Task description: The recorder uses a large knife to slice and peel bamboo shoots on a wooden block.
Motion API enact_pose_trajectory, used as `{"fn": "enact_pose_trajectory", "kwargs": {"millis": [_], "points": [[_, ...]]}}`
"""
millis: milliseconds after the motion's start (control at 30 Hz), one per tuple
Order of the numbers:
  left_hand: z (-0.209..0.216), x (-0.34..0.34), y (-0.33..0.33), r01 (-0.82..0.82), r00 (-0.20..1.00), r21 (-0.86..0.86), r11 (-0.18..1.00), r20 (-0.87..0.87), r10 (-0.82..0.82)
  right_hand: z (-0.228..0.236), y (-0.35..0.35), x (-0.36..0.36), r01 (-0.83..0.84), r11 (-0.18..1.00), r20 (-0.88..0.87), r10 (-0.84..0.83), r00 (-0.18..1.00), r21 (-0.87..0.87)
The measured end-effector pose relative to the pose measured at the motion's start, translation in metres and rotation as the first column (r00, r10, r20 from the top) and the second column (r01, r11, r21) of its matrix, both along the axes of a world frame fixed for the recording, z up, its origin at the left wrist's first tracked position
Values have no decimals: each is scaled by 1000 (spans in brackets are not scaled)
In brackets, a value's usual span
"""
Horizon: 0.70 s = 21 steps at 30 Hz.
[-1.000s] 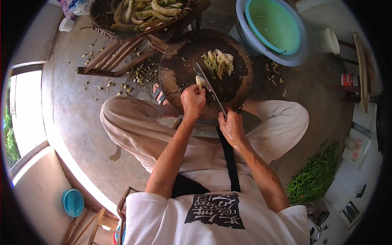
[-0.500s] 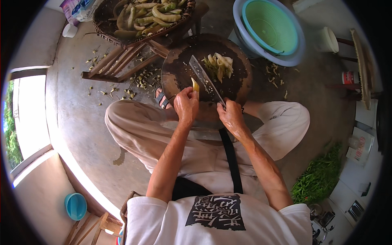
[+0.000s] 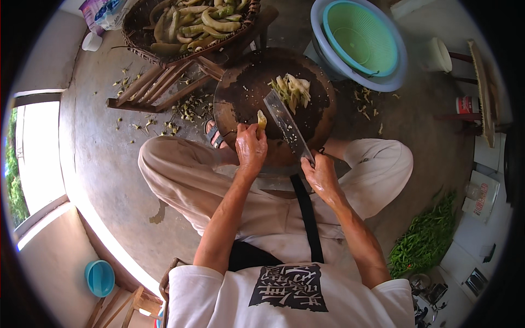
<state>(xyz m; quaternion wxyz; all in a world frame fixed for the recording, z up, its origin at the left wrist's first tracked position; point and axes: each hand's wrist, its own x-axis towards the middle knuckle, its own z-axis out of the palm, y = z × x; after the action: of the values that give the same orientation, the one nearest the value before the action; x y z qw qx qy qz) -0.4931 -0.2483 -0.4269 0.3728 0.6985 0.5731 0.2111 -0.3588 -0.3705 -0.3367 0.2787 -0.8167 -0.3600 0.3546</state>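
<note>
My left hand is closed around a pale yellow vegetable piece, its tip pointing away from me over a round, dark wooden chopping board. My right hand grips the handle of a cleaver. Its long blade slants up and to the left above the board, dotted with small pale bits and apart from the held piece. Beyond the blade lies a heap of cut pale green strips.
Behind the board on the left, a wicker basket holds long curved pale green vegetables, resting on a wooden chair. A green colander sits in a blue basin at the far right. Trimmings litter the floor; green chillies are heaped lower right.
The cleaver has moved right and toward me, away from the piece in my left hand. Less of that piece now shows beyond my fingers.
</note>
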Motion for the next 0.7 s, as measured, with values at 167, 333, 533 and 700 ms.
{"fn": "enact_pose_trajectory", "kwargs": {"millis": [167, 333, 533, 700], "points": [[-6, 4, 2, -44, 996, 62, 997, -73, 49, -2, -6, -7, -49, 993, -67, 42, 997, -107], [-7, 6, 3, -21, 995, 81, 996, -95, 29, -14, -1, -14, -48, 996, -12, 47, 999, -69], [0, -2, 3, 21, 998, 62, 998, -65, -17, -34, 23, -28, -71, 997, 155, 77, 985, -43], [12, -1, 3, -69, 998, 10, 998, 1, 69, -33, 11, -11, -73, 996, 57, 70, 996, 43]]}}
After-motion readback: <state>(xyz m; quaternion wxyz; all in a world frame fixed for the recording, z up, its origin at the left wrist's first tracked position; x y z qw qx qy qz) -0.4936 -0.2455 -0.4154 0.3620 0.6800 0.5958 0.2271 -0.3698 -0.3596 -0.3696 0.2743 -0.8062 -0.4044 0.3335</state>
